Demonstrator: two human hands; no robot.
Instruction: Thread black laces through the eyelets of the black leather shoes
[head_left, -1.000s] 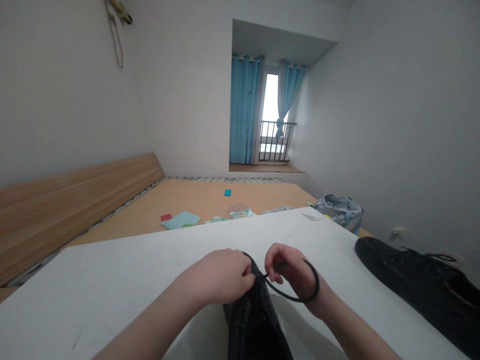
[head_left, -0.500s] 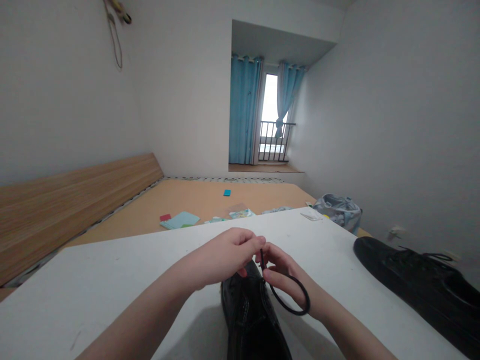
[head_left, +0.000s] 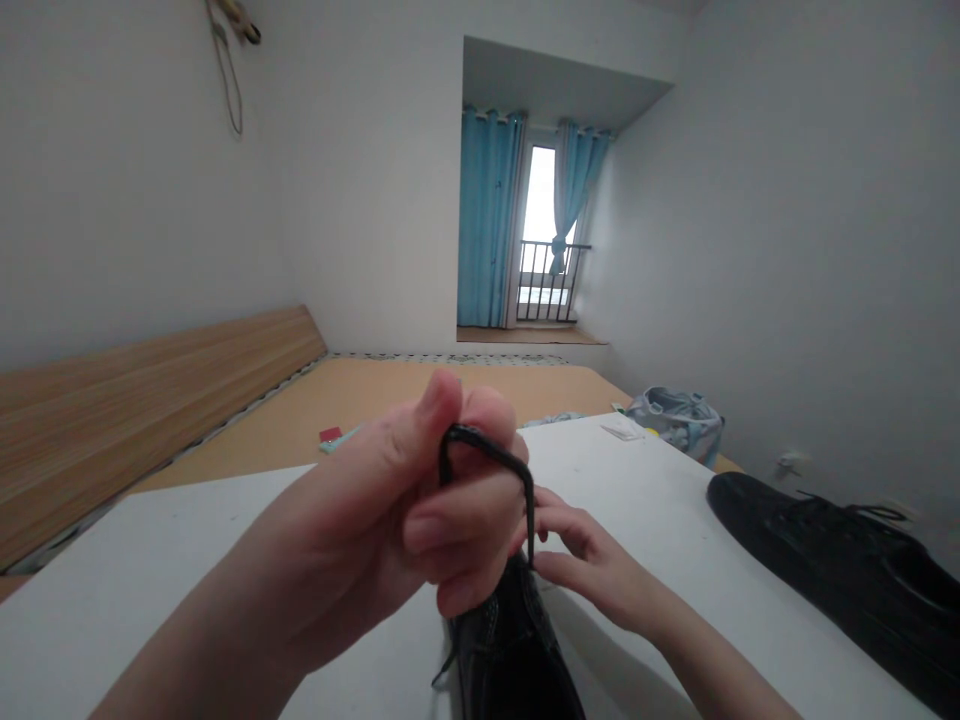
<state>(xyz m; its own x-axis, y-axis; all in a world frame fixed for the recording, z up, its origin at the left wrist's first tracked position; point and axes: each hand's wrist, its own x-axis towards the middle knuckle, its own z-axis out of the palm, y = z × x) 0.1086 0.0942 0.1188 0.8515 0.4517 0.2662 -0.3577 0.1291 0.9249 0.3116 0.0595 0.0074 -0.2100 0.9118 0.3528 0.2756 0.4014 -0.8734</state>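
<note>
**Black lace gripped above a black shoe**

Lace (head_left: pixel 530 510) wrapped in the curled left hand (head_left: pixel 405 500), running down to the shoe (head_left: pixel 478 660) on the smooth white bench (head_left: pixel 150 570). Right hand (head_left: pixel 600 570) part open, beside the lace. Best to draw evenly, without twisting, and brace the shoe against sliding. Slim, cord-like lace; stitched dark upper; similar laced second shoe (head_left: pixel 817 560) at right, rounded at the toe.

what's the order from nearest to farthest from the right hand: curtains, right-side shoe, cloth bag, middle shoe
From the right hand, head view:
1. Middle shoe, just left
2. Right-side shoe, out to the right
3. Cloth bag, beyond, near the right wall
4. Curtains, far back at the window
</note>
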